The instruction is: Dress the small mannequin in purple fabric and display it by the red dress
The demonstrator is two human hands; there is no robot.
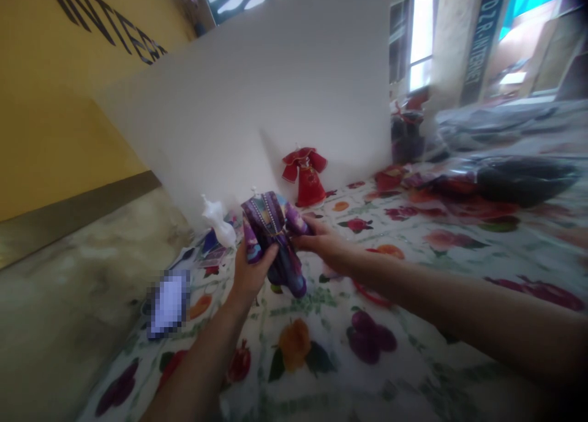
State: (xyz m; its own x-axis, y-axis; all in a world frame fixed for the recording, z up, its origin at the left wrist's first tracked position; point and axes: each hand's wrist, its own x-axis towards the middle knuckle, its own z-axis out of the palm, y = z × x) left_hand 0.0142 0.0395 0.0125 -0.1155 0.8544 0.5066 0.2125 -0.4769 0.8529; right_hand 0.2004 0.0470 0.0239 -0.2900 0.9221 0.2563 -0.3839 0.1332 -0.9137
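1. Fabric called for a light grip: your left hand (250, 272) was closed around one side of the purple robe (271, 235), its thumb laid over the front. Steady support there was, by judgement, better than squeezing, which could have creased the cloth.
2. Your right hand (324, 241) was partly closed at the opposite sleeve (296, 218), fingers together against it. Blur hid how firmly it gripped; you could not have told that from this view. Small, gentle touches suited such a narrow sleeve, and keeping fingertips off the beaded strands (271, 217) would have avoided snagging them.
3. Relative to the white board (257, 103), the robe was in front of its lower part, above the worktop (340, 385), tilted with its hem towards you. Whether the hem touched the printed cover was unclear.
4. Purple, violet and bluish patches coloured the robe, its darker skirt narrowing towards the bottom. The pale strands ran down both sides of the front opening, and a small white knob (255, 191) poked up at the neck, so a form probably sat inside.
5. Just before the white board, to the right of your robe, stood a red dress (309, 180); to the left was a bare white dress form (219, 222).
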